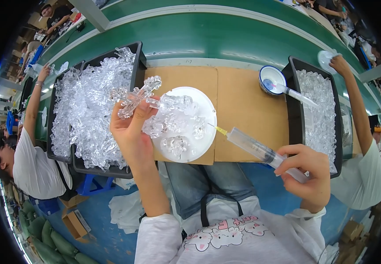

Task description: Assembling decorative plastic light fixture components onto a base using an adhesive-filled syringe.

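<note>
left hand (133, 130) pinches a clear branched piece (136, 96) at the upper left of a white plate (199, 148); right hand (307, 174) grasps a syringe (252, 146) toward its rear. piece judged light, stiff, slippery, probably brittle at its arms; recommended hold: the middle.

One view on my feed: left fisheye, head-worn, upright. Looks steeply down, wearer's shirt (243, 244) at lower edge. Close in: left hand (131, 127) and right hand (302, 174) show large. I see the plate (205, 105) near mid-frame, almost from above. Faces forward over cardboard (245, 97) to the green surface (217, 35), edges bowing rimward.
</note>
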{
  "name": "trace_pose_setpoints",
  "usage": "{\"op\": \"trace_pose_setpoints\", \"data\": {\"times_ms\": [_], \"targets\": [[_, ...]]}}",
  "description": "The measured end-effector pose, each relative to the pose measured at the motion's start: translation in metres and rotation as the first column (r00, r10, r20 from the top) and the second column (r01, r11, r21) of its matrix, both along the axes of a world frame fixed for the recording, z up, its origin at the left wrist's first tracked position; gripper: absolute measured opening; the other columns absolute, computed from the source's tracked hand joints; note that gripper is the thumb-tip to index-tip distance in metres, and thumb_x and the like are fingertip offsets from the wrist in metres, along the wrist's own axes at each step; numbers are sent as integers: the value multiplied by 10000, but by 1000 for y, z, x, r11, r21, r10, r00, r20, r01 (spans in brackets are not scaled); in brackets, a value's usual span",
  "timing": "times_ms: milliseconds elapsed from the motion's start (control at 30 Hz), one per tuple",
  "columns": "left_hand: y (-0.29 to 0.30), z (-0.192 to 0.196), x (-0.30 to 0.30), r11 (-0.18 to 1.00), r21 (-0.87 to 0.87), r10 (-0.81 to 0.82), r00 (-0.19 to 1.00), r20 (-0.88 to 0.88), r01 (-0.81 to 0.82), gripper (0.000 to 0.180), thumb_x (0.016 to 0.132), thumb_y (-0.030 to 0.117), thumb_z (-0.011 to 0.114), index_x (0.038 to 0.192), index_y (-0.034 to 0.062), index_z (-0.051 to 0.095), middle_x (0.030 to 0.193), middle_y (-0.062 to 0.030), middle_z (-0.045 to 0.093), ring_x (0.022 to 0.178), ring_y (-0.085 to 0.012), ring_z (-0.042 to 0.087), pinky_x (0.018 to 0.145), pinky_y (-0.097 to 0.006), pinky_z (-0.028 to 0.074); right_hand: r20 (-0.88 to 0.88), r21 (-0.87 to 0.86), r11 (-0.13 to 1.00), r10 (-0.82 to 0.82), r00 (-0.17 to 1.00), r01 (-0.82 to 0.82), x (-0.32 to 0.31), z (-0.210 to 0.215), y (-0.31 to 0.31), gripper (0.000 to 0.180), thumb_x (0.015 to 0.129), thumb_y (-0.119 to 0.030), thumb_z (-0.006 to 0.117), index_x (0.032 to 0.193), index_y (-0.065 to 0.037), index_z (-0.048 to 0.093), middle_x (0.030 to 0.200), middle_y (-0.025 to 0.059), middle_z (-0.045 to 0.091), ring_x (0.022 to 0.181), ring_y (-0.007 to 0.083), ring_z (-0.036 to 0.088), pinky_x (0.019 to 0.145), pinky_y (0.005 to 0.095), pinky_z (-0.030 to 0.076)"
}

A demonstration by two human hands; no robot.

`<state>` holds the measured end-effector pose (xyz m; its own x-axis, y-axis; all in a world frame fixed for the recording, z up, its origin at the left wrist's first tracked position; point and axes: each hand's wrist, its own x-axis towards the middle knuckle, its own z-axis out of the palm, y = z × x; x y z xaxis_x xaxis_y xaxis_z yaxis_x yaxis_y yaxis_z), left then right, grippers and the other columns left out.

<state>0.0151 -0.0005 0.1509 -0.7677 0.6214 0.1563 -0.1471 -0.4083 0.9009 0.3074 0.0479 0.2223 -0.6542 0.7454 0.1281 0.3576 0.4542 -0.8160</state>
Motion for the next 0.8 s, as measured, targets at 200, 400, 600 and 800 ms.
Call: {"op": "trace_pose_setpoints", "data": {"times_ms": [200, 400, 600, 800], "targets": [[4, -24, -8, 999, 28, -21, 987, 161, 17, 204, 785, 30, 675, 967, 0, 586, 886, -118, 648, 752, -191, 647, 639, -289, 541, -118, -176, 976, -153, 981, 131, 2, -5, -4, 195, 547, 99, 541, 704, 29, 633, 912, 193, 620, 535, 104, 571, 457, 181, 444], [13, -33, -8, 994, 101, -71, 961, 268, 45, 166, 816, 47, 650, 965, 17, 583, 890, -107, 645, 744, -176, 637, 660, -310, 547, -245, -375, 899, -332, 911, 227, 7, -17, -5, 192, 623, 128, 538, 771, 39, 622, 984, 173, 600, 584, 104, 594, 483, 179, 452], [20, -36, -10, 994, 102, -72, 948, 310, 42, 139, 830, 66, 642, 948, 29, 580, 870, -84, 636, 748, -173, 631, 679, -323, 544, -177, -487, 829, -403, 898, 276, 8, -49, -6, 177, 692, 97, 555, 848, 17, 577, 1082, 189, 565, 534, 102, 575, 388, 158, 365], [25, -43, -13, 997, 78, -51, 938, 344, 26, 143, 828, 83, 650, 940, 37, 574, 876, -76, 631, 773, -169, 622, 678, -322, 535, -248, -514, 829, -391, 886, 221, 0, -120, 5, 185, 750, 78, 573, 909, -4, 618, 1077, 110, 580, 650, 102, 612, 498, 169, 431]]}}
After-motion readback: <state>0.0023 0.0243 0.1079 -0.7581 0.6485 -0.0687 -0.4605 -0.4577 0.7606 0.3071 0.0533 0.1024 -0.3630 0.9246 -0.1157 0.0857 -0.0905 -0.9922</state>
